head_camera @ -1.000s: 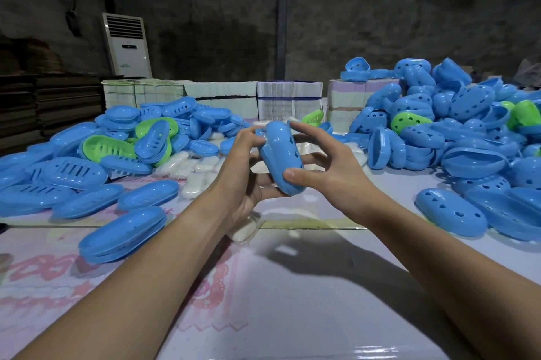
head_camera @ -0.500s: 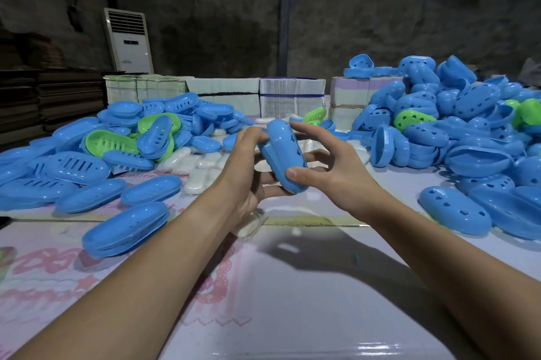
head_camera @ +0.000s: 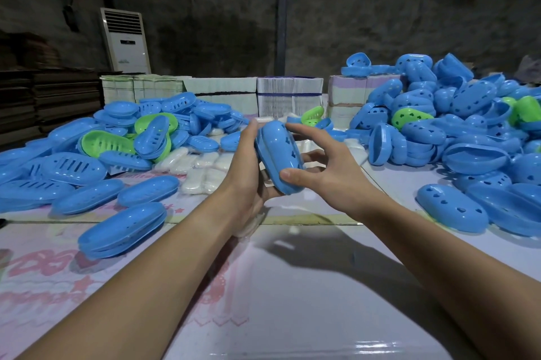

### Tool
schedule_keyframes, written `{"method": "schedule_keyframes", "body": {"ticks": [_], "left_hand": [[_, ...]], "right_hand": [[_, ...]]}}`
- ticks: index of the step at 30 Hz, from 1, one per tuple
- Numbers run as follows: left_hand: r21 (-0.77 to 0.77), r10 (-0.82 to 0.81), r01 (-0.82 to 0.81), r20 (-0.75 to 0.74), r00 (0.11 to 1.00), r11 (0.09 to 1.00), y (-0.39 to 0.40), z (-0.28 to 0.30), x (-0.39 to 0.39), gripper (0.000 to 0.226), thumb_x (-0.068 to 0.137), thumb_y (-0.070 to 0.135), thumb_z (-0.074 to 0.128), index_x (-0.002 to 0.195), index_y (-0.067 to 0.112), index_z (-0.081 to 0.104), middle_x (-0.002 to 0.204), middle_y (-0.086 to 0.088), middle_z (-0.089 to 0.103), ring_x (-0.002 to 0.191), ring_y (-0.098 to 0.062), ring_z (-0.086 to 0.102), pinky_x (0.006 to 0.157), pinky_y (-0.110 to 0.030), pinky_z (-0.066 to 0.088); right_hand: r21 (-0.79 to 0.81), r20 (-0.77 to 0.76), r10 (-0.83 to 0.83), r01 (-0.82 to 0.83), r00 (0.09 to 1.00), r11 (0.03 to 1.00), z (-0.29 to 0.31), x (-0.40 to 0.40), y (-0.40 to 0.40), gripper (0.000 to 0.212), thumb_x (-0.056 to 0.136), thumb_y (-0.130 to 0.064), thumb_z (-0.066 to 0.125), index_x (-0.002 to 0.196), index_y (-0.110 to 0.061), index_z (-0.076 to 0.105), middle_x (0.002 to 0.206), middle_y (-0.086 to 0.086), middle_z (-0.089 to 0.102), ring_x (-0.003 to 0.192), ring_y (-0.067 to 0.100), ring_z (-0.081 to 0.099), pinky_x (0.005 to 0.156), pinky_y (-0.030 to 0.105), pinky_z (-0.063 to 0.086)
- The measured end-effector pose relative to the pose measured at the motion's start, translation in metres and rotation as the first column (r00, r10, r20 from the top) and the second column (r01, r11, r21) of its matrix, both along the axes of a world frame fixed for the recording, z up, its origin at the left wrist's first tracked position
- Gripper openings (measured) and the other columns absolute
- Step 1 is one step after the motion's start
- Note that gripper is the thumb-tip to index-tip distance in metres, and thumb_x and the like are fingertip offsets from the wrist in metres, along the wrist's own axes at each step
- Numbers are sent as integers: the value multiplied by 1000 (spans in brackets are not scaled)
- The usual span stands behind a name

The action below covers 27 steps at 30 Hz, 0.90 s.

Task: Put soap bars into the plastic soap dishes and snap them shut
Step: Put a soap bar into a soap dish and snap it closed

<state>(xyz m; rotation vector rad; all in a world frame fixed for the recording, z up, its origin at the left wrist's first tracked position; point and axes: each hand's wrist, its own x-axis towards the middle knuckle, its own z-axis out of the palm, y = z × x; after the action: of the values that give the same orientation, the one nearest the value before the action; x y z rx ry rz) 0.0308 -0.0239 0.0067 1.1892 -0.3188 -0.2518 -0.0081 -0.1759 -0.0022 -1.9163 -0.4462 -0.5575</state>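
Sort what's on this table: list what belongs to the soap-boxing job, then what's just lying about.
Job: closed blue plastic soap dish held by left hand and right hand; white wrapped soap bars; loose blue dish halves.

Lying about: white standing air conditioner; bundled paper stacks.

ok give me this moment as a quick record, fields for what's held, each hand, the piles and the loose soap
held: closed blue soap dish, tilted on edge above the table
left hand: grips the dish from the left and beneath
right hand: thumb and fingers pinch the dish's ends
left pile: slotted blue and green dish halves
right pile: holed blue and green dish halves
soap bars: white, lying behind the hands
closed dish: on the table, left of the arms
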Motion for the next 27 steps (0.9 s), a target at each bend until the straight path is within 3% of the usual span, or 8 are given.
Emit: {"method": "schedule_keyframes", "body": {"ticks": [3,6,9,14,20,27], "left_hand": [[-32,-47,47,3,999,998,2,1,1,56,103,54,30,94,28,79,101,-10,78,97,-31,75,79,-54,61],[-61,-87,87,11,996,994,5,1,2,49,102,39,29,126,19,67,117,-13,74,105,-30,72,79,-51,61],[-106,-122,125,33,992,987,7,1,2,42,106,32,34,141,21,54,129,-10,67,104,-28,72,75,-50,62],[-77,-147,157,130,981,985,6,-3,5,31,107,37,43,135,32,55,123,-1,68,101,-23,74,76,-49,61],[-42,-150,159,166,975,986,7,-5,7,42,105,39,48,146,31,48,130,0,68,111,-29,71,80,-52,61],[-38,-176,185,171,969,982,8,-5,5,43,101,41,52,143,32,53,127,-1,69,113,-32,70,80,-51,60]], "right_hand": [[17,-4,-3,3,1000,1000,0,0,1,67,72,-33,83,131,-50,54,131,-20,53,102,11,61,72,23,56],[83,2,-8,8,1000,997,3,-1,1,66,72,-28,84,130,-47,57,127,-16,57,99,13,64,74,25,57],[128,20,1,-3,1000,992,7,-4,-1,62,79,-16,82,131,-39,58,122,-12,60,91,7,67,72,18,54],[115,13,-6,5,1000,993,9,-7,-1,62,81,-13,80,135,-33,57,125,-9,60,87,4,67,71,16,53],[91,11,-12,11,1000,996,8,-6,-2,62,80,-18,80,135,-35,57,129,-12,59,94,4,66,75,16,53],[101,-5,-5,5,1000,995,6,-4,-2,63,79,-17,81,135,-34,57,134,-11,56,102,11,65,79,20,54]]}}
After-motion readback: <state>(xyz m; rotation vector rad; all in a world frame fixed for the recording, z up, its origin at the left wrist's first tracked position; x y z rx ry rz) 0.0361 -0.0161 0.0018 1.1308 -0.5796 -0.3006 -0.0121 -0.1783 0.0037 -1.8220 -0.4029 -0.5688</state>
